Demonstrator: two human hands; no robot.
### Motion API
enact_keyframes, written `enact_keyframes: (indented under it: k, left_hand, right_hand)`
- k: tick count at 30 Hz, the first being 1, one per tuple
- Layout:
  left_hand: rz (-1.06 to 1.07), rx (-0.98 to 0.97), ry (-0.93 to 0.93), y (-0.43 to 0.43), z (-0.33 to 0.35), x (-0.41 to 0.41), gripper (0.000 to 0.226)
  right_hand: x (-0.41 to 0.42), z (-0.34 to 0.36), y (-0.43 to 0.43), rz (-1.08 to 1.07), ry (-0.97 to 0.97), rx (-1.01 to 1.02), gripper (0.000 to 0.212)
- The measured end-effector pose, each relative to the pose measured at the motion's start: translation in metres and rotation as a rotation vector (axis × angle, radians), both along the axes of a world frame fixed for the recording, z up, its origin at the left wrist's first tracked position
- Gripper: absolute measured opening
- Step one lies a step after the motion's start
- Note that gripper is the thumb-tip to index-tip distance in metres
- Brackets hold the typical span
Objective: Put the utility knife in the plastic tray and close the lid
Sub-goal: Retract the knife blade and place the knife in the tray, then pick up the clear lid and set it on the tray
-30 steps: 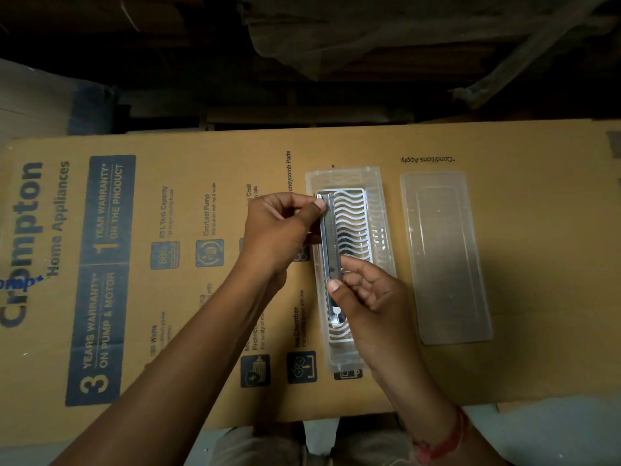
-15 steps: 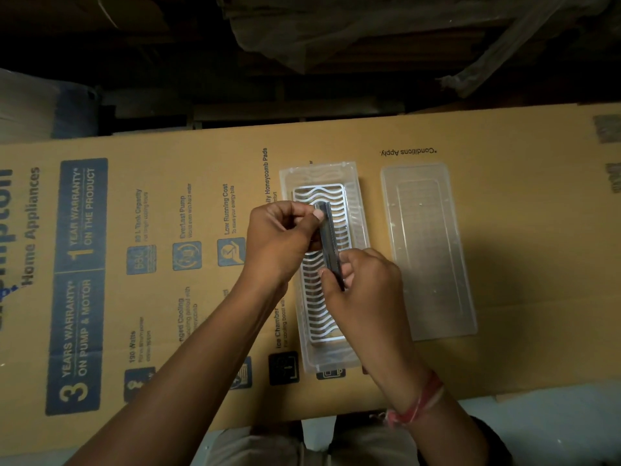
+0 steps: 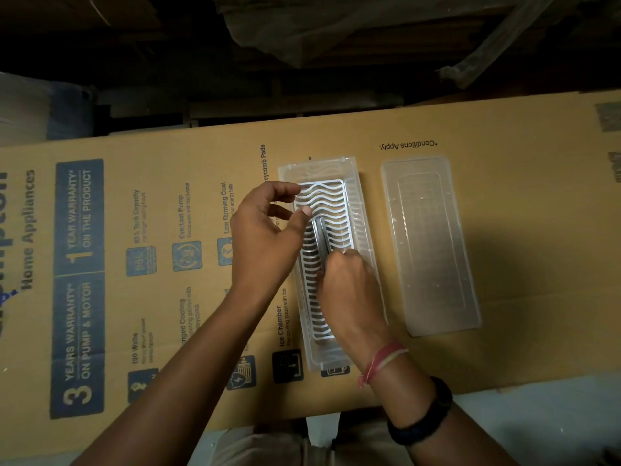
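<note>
Inside one clear plastic tray (image 3: pixel 364 227), on its white grid, one utility knife (image 3: pixel 321 240) lay lengthwise, gripped by the right hand (image 3: pixel 347 280). Beside the tray's left wall the left hand (image 3: pixel 265 237) hung loosely spread, holding nothing. Right of the tray lay one lid (image 3: pixel 430 243).

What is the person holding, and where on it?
The right hand holds the knife by its near end, inside the tray. The left hand is open, holding nothing.

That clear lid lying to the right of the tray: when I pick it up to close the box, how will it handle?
The lid looks thin, translucent plastic, so probably light and slightly flexible. It lies flat on the cardboard, so its edge may be hard to catch. Its smooth surface may be slippery; grip both ends.
</note>
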State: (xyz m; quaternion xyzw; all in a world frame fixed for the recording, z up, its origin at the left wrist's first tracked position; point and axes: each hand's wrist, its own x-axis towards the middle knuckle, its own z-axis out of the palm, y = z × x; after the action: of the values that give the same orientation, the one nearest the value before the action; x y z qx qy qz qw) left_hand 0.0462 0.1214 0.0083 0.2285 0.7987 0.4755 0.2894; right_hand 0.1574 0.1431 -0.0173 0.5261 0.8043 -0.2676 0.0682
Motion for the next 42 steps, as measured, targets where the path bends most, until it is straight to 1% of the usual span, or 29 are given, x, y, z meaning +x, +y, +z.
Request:
enact_keyframes:
  k: [10, 15, 17, 20, 22, 24, 26, 28, 30, 35, 37, 39, 42]
  left_hand:
    - [-0.016, -0.031, 0.049, -0.007, -0.003, -0.013, 0.023]
    - [-0.009, -0.033, 0.036, -0.008, -0.003, -0.016, 0.023]
    - [-0.014, -0.041, 0.044, -0.009, -0.004, -0.016, 0.023]
    - [-0.011, -0.037, 0.044, -0.009, -0.005, -0.017, 0.023]
    - [-0.011, -0.030, 0.036, -0.007, -0.005, -0.016, 0.023]
    - [-0.015, -0.026, 0.033, -0.004, -0.005, -0.013, 0.023]
    - [-0.026, -0.022, 0.036, -0.001, -0.004, -0.010, 0.023]
    - [-0.042, -0.016, 0.042, 0.002, -0.003, -0.008, 0.023]
    - [-0.044, -0.013, 0.044, 0.004, -0.002, -0.006, 0.022]
    - [-0.032, -0.011, 0.011, 0.011, -0.001, 0.002, 0.021]
    - [-0.036, -0.015, 0.008, 0.015, -0.002, 0.005, 0.021]
    - [-0.043, -0.013, 0.008, 0.019, -0.003, 0.009, 0.021]
    - [-0.054, -0.003, 0.011, 0.024, -0.005, 0.014, 0.021]
  right_hand:
    - [-0.003, -0.006, -0.005, 0.009, -0.075, 0.043, 0.022]
    - [-0.002, -0.001, -0.004, -0.021, -0.029, 0.016, 0.020]
    - [0.001, 0.011, -0.002, -0.026, 0.000, 0.024, 0.022]
    - [0.011, 0.039, 0.010, -0.021, 0.102, 0.100, 0.028]
    - [0.022, 0.053, 0.027, -0.048, 0.169, 0.219, 0.029]
    - [0.039, 0.054, 0.047, -0.086, 0.190, 0.308, 0.028]
    - [0.058, 0.043, 0.066, -0.133, 0.161, 0.318, 0.031]
    - [0.077, 0.025, 0.080, -0.173, 0.087, 0.266, 0.040]
    - [0.089, 0.008, 0.085, -0.191, 0.000, 0.195, 0.052]
    - [0.103, -0.020, 0.078, -0.279, -0.205, 0.019, 0.094]
    - [0.104, -0.027, 0.077, -0.302, -0.242, -0.048, 0.106]
    - [0.105, -0.030, 0.077, -0.304, -0.250, -0.064, 0.111]
    - [0.107, -0.032, 0.079, -0.305, -0.245, -0.059, 0.110]
